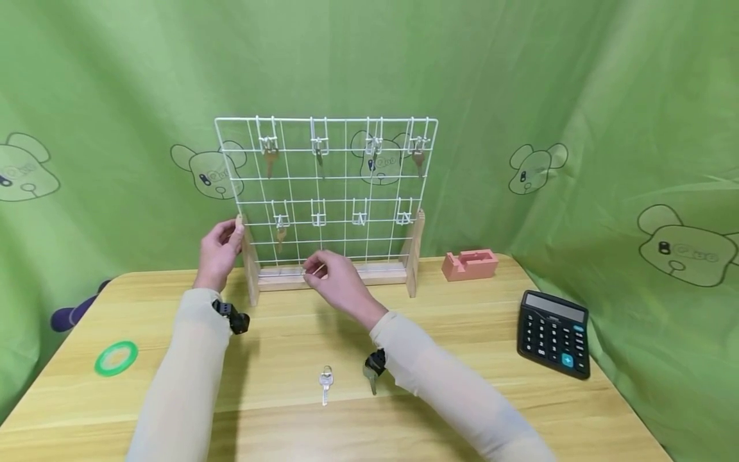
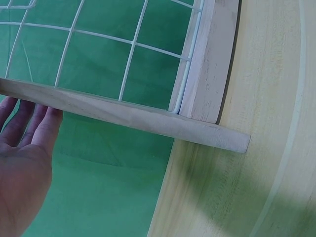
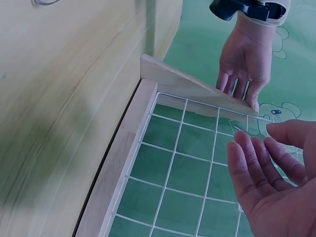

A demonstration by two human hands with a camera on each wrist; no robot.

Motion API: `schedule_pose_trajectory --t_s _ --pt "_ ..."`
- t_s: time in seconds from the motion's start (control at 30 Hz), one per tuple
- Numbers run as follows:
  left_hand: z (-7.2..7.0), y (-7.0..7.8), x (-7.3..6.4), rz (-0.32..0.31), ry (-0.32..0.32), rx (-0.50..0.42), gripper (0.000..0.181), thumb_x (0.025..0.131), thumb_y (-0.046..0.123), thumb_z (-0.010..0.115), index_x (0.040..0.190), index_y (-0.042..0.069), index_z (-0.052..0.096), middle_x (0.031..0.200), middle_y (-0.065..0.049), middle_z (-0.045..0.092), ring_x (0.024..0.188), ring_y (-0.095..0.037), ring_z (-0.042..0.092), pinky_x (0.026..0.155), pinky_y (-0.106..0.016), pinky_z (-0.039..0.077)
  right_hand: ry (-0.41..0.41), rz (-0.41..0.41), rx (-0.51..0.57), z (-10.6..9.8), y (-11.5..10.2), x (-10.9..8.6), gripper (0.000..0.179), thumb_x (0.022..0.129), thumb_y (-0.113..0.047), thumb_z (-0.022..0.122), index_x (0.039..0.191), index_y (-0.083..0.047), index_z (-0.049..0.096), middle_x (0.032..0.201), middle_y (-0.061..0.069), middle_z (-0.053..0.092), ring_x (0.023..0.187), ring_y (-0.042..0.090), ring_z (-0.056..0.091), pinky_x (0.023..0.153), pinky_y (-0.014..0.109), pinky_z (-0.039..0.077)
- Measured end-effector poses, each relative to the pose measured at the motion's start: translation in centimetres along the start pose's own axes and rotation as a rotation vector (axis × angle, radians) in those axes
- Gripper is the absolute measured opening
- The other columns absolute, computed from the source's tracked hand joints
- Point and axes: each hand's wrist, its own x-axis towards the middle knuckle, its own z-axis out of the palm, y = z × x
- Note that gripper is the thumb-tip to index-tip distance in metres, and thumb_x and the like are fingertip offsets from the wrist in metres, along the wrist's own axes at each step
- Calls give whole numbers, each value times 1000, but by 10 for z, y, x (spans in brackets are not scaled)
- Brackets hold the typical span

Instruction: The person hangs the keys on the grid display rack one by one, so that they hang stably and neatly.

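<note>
A white wire grid rack (image 1: pixel 345 150) stands on wooden legs at the back of the table. My left hand (image 1: pixel 218 249) holds the top of its left wooden post (image 1: pixel 249 263), thumb and fingers on either side. In front of the grid's lower part is my right hand (image 1: pixel 337 276), fingers loosely bent, with nothing seen between them. Keys hang from the upper hooks, including a brass key (image 1: pixel 270 162) at left. Another brass key (image 1: pixel 281 236) hangs from the lower left hook; the other lower hooks hold none. Behind my right fingertips (image 3: pixel 242 143), a key's end peeks out in the right wrist view.
A silver key (image 1: pixel 326 384) with a ring lies near the table's front, and another key (image 1: pixel 371 377) lies beside my right sleeve. A green tape roll (image 1: pixel 104 364) is at left. To the right are a pink tape dispenser (image 1: pixel 470 265) and a black calculator (image 1: pixel 553 333).
</note>
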Motion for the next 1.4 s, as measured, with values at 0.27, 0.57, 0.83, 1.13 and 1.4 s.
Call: schedule_pose_trajectory --t_s 0.27,0.57,0.83,1.13,1.4 --pt "1 -1 0 1 -4 -11 54 102 29 52 147 3 38 149 -18 41 133 -29 43 107 -31 42 -90 4 0 -8 4 -14 19 91 -6 69 109 -4 67 98 -1 65 88 13 61 76 21 55" --pt "2 -2 1 5 -4 -2 54 102 30 53 147 4 39 148 -17 42 132 -28 44 107 -31 42 -215 34 -63 -13 9 -34 17 93 -7 67 109 -7 71 103 3 70 91 12 63 77 21 55" --pt "2 -1 1 10 7 -10 53 102 29 53 147 3 39 148 -18 42 132 -30 44 107 -32 42 -322 17 -69 -14 18 -48 21 90 -3 69 111 -5 70 101 0 68 92 10 62 81 23 53" --pt "2 0 0 7 6 -6 53 102 28 53 147 4 40 148 -17 43 131 -29 44 107 -31 42 -494 -8 -3 -12 33 -63 24 89 7 66 112 -1 68 109 12 68 95 14 63 80 19 54" --pt "0 0 1 -1 1 -14 53 102 28 52 148 4 38 149 -18 41 132 -29 43 108 -31 42 -598 -29 -17 -5 41 -70 24 88 8 67 110 0 68 104 8 69 94 12 63 82 17 53"
